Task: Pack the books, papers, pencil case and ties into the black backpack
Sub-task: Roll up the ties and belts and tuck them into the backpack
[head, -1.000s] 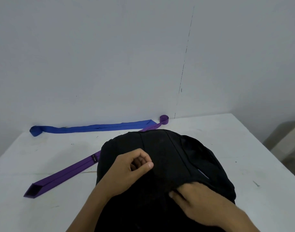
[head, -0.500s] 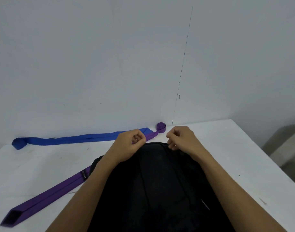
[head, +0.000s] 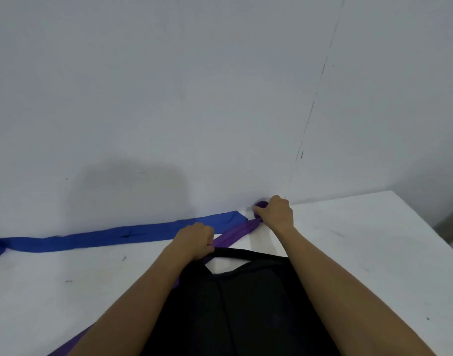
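Both hands moved off the black backpack (head: 246,304) onto the purple tie (head: 235,233) - right hand (head: 275,214) curled round its rolled end by the wall, left hand (head: 194,241) pinching it just beside the backpack handle. Blue tie (head: 117,236) lies along the wall.

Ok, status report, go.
Left hand grips purple tie; right hand grips its rolled end. Blue tie lies by wall; black backpack between forearms.
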The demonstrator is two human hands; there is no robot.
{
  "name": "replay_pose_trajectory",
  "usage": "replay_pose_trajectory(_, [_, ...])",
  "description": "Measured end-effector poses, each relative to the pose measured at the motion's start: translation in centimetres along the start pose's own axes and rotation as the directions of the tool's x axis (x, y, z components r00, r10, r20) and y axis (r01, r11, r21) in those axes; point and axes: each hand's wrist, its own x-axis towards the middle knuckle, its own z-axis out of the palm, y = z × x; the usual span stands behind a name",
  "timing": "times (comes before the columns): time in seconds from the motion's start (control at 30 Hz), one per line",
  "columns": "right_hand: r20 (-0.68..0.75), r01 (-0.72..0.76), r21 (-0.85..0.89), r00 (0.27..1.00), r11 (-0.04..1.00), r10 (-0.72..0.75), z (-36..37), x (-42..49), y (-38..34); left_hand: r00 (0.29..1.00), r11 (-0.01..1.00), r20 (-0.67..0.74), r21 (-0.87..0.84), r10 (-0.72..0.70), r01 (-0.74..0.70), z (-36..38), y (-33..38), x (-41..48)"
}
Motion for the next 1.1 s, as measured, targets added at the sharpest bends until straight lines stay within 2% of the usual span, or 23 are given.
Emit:
replay_pose_trajectory(0.1, [-0.013,-0.027,0.037,1.0,0.999,0.027,1.8,1.4,0.3,0.998,0.999,-0.057,0.026,0.029,-0.027,1.5,0.2,0.2])
replay_pose_trajectory(0.2, [-0.025,-0.034,0.077,0.999,0.996,0.036,3.0,1.8,0.7,0.99,0.999,-0.137,-0.049,-0.011,0.004,2.3,0.4,-0.1])
replay_pose_trajectory(0.27, [-0.029,-0.036,0.133,0.999,0.99,0.04,3.0,1.7,1.1,0.989,0.988,-0.134,-0.147,-0.066,0.046,2.6,0.4,-0.4])
replay_pose_trajectory(0.33, [-0.027,-0.029,0.273,0.999,0.961,0.038,2.5,1.3,1.6,0.992,0.971,-0.078,-0.224,-0.097,0.078,2.5,0.2,-0.8])
replay_pose_trajectory(0.47, [-0.07,0.047,0.646,0.998,0.762,-0.002,-0.3,-0.9,1.8,0.998,0.941,0.049,-0.334,-0.045,0.059,0.8,-0.2,-2.3])
replay_pose_trajectory(0.6, [-0.098,0.185,0.806,0.979,0.563,-0.182,-4.7,-5.1,-1.3,0.999,0.897,0.038,-0.442,0.016,0.002,-1.4,0.3,-6.3])
replay_pose_trajectory(0.67, [-0.092,0.248,0.842,0.941,0.479,-0.326,-6.8,-8.1,-3.6,0.991,0.811,-0.129,-0.582,-0.031,-0.05,-3.6,1.3,-8.6])
replay_pose_trajectory(0.7, [-0.09,0.284,0.846,0.91,0.452,-0.404,-7.6,-9.9,-4.8,0.966,0.732,-0.25,-0.67,-0.068,-0.122,-5.1,2.1,-9.9])
replay_pose_trajectory(0.77, [-0.094,0.355,0.841,0.839,0.408,-0.536,-8.8,-13.3,-6.8,0.879,0.529,-0.458,-0.783,-0.133,-0.328,-8.5,4.0,-12.8])
replay_pose_trajectory(0.83, [-0.109,0.412,0.835,0.774,0.365,-0.624,-9.7,-16.3,-8.5,0.806,0.409,-0.577,-0.772,-0.131,-0.487,-11.7,5.4,-15.6])
replay_pose_trajectory(0.9, [-0.13,0.465,0.819,0.72,0.336,-0.681,-10.4,-18.7,-9.7,0.769,0.346,-0.63,-0.749,-0.108,-0.565,-13.6,5.9,-18.0])
replay_pose_trajectory(1.0, [-0.159,0.534,0.78,0.672,0.325,-0.723,-11.0,-21.7,-11.1,0.744,0.321,-0.659,-0.732,-0.11,-0.601,-14.6,5.3,-21.1])
replay_pose_trajectory(1.1, [-0.162,0.591,0.719,0.654,0.365,-0.739,-10.6,-24.1,-12.0,0.767,0.302,-0.626,-0.765,-0.141,-0.569,-14.8,4.0,-23.7])
